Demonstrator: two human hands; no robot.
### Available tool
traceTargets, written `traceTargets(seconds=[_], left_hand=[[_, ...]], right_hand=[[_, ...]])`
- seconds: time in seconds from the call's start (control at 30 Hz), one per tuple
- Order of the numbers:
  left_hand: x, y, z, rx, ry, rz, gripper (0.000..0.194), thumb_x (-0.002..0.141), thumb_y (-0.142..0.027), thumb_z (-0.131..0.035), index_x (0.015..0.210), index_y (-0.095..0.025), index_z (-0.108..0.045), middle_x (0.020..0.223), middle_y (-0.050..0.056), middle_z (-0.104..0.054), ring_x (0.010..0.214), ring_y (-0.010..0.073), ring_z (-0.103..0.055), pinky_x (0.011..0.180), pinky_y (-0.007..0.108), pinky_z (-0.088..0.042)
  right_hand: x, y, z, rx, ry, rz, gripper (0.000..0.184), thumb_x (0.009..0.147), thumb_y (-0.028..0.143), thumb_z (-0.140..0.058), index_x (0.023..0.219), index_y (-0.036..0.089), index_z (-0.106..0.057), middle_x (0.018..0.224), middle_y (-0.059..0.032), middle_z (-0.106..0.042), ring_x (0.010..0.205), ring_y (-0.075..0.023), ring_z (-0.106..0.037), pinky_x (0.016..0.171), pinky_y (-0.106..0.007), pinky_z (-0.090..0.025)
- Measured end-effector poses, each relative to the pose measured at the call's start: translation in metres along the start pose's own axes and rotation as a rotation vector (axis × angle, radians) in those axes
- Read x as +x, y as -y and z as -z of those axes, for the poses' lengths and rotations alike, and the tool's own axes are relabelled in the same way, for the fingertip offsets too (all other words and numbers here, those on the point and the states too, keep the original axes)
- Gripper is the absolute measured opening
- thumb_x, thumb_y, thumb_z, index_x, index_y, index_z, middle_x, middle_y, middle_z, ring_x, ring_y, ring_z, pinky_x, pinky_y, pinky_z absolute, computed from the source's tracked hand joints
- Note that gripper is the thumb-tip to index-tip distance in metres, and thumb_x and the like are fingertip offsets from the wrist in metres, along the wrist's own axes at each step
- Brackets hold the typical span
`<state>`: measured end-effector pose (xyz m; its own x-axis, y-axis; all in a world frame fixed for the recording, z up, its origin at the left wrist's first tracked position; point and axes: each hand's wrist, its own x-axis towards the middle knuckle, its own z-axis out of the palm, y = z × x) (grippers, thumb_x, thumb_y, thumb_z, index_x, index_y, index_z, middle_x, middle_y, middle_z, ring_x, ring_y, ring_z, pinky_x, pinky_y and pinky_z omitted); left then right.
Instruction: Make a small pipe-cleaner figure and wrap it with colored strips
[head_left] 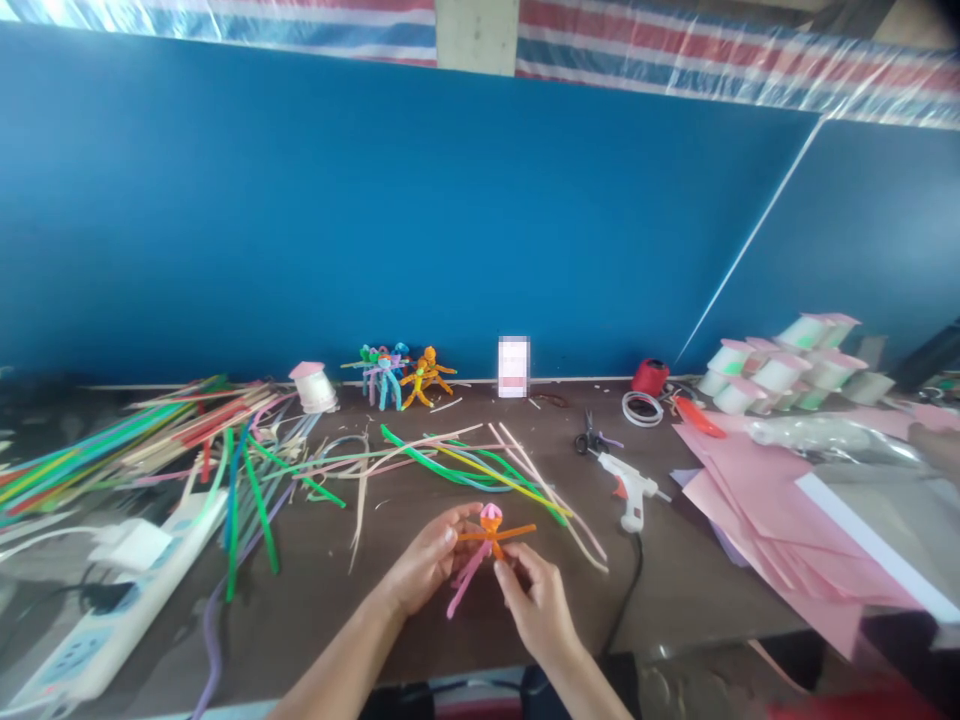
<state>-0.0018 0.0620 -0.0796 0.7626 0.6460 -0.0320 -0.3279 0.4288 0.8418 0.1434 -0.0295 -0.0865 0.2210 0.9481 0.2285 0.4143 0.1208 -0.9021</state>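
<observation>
While its head (491, 513) points up-frame, the fuzzy figure (491, 535) runs lengthwise down-left.

A matt, fuzzy pile is shown by the figure (491, 537) in the left hand (429, 560) and right hand (534, 600), and by the stems (412, 452) beyond. Smooth plastic is seen on the glue gun (631, 487) right of the right hand and the strip (105, 625) left of the left hand. Farther right, matt paper (757, 490) is overlain by glossy, crinkled film (836, 440). The table (697, 580) is smoothly finished.
</observation>
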Motion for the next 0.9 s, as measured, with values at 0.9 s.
traceTargets(seconds=[0.9], left_hand=[[-0.024, -0.018, -0.039, 0.191, -0.344, 0.193, 0.026, 0.052, -0.025, -0.076, 0.066, -0.015, -0.057, 0.061, -0.004, -0.058, 0.057, 0.0094, -0.051, 0.056, 0.02, -0.037]], right_hand=[[-0.012, -0.028, 0.123, -0.795, -0.16, 0.007, 0.008, 0.073, 0.022, -0.055, 0.077, 0.021, -0.061, 0.075, -0.0051, -0.06, 0.072, -0.0223, -0.057, 0.066, -0.032, -0.044]])
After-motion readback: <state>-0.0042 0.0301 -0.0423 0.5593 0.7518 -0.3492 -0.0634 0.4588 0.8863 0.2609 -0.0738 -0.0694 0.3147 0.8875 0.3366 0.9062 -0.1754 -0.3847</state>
